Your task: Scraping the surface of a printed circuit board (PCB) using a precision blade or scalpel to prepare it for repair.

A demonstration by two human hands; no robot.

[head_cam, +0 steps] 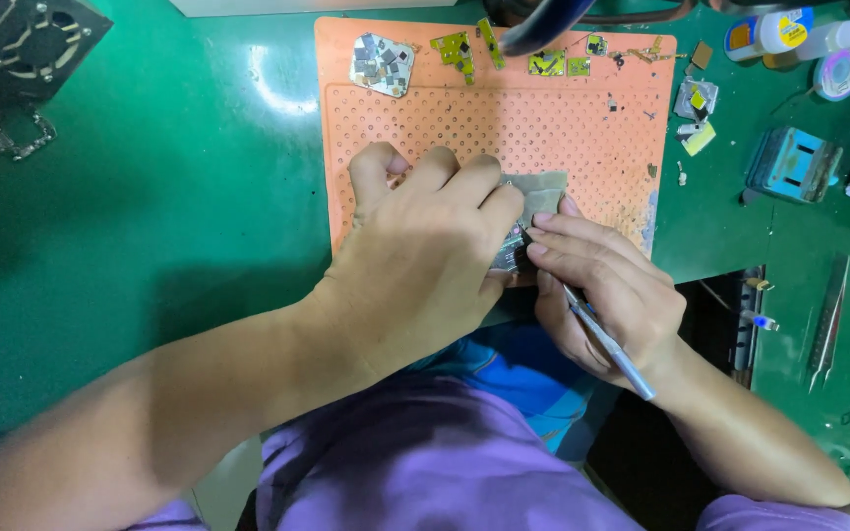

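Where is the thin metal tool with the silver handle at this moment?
In the head view, the thin metal tool is in the right hand, right of centre, its tip at the grey plate on the orange mat.

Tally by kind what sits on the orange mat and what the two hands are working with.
Orange perforated mat: 1
Grey metal plate under the left hand: 1
Thin metal tool in the right hand: 1
Cluster of silver chips at the mat's top left: 1
Small yellow-green board pieces along the mat's top edge: 5
Total: 9
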